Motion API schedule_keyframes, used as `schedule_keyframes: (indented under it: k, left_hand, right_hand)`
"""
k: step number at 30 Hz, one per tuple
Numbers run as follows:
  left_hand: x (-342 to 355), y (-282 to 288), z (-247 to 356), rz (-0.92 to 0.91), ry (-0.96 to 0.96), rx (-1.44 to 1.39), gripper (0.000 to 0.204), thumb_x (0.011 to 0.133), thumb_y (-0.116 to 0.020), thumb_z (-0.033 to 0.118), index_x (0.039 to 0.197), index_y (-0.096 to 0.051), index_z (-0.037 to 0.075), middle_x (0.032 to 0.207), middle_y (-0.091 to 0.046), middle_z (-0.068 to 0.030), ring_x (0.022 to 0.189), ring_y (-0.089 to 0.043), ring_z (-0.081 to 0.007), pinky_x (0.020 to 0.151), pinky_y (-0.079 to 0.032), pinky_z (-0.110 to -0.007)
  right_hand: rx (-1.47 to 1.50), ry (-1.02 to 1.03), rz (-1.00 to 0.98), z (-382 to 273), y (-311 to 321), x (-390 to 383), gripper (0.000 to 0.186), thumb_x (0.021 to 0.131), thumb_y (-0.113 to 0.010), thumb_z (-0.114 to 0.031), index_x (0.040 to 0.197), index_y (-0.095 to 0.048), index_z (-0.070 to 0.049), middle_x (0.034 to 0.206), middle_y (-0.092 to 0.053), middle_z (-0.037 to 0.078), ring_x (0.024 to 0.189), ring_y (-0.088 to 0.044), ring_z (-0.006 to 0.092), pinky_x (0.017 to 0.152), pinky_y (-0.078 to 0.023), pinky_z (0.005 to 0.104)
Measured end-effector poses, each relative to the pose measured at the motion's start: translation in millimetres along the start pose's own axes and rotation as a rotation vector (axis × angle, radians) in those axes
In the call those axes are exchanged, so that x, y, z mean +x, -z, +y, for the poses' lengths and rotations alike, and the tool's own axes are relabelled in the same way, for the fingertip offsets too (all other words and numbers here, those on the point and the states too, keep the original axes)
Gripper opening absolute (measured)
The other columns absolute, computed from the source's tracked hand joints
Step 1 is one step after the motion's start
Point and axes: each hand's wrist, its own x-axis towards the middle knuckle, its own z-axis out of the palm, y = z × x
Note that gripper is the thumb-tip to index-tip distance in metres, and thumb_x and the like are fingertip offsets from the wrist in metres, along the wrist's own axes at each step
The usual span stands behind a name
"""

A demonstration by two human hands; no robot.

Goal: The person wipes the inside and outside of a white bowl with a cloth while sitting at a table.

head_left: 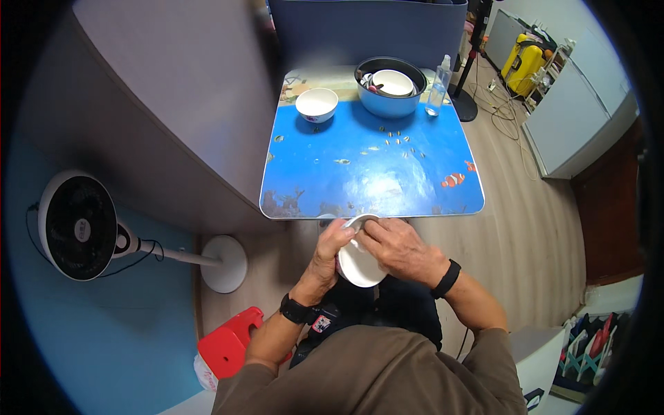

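I hold a white bowl (361, 268) tilted over my lap, just off the near edge of the table. My left hand (325, 254) is closed on its left side, with the thumb at the rim. Curled fingers of my right hand (407, 250) reach into the bowl near its far rim. A small pale bit shows by those fingertips; whether it is a cloth or something else I cannot tell. Another white bowl (317, 104) with a flower pattern stands at the table's far left. Right of it, a blue pot (387, 106) holds bowls and utensils.
The low table (325, 176) has a blue sea-print top. A clear spray bottle (437, 86) stands at its far right corner. A fan (79, 225) and a red stool (225, 346) are on my left. Cables (508, 111) lie on the floor at the right.
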Motion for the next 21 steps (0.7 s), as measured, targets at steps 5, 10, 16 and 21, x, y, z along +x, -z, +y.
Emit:
schedule_keyframes:
  k: [5, 10, 16, 21]
  left_hand:
    - [-2, 2, -4, 0.059, -0.113, 0.040, 0.051, 0.081, -0.063, 0.041, 0.113, -0.056, 0.002, 0.095, -0.060, -0.0062, 0.085, -0.057, -0.0126, 0.075, -0.046, -0.027]
    - [2, 4, 1, 0.036, -0.171, -0.091, 0.062, 0.081, -0.058, 0.045, 0.121, -0.055, -0.001, 0.105, -0.064, -0.0143, 0.096, -0.063, -0.0218, 0.084, -0.051, -0.034]
    - [-5, -4, 4, 0.001, -0.117, -0.333, 0.072, 0.079, -0.054, 0.046, 0.129, -0.052, -0.005, 0.116, -0.064, -0.0218, 0.105, -0.064, -0.0331, 0.092, -0.054, -0.043]
    - [-9, -13, -16, 0.064, 0.052, -0.445, 0.061, 0.082, -0.053, 0.031, 0.130, -0.050, -0.006, 0.114, -0.065, -0.0224, 0.099, -0.067, -0.0325, 0.089, -0.055, -0.043]
  right_hand:
    - [0.238, -0.279, -0.037, -26, -3, -14, 0.019, 0.066, -0.064, -0.002, 0.084, -0.064, -0.002, 0.072, -0.054, 0.010, 0.066, -0.060, 0.0300, 0.058, -0.048, 0.0395]
    - [1.478, -0.727, 0.345, -32, 1, -39, 0.021, 0.078, -0.056, 0.000, 0.095, -0.067, 0.004, 0.090, -0.071, 0.008, 0.075, -0.067, 0.0126, 0.066, -0.052, 0.0252]
    - [1.415, -0.926, 0.901, -19, -7, -53, 0.021, 0.091, -0.051, -0.004, 0.108, -0.062, 0.001, 0.094, -0.070, 0.009, 0.079, -0.066, 0.0143, 0.071, -0.053, 0.0263]
    - [1.145, -0.809, 0.976, -41, -23, -35, 0.021, 0.097, -0.046, -0.005, 0.113, -0.059, 0.001, 0.106, -0.063, 0.007, 0.094, -0.058, 0.0106, 0.083, -0.047, 0.0262]
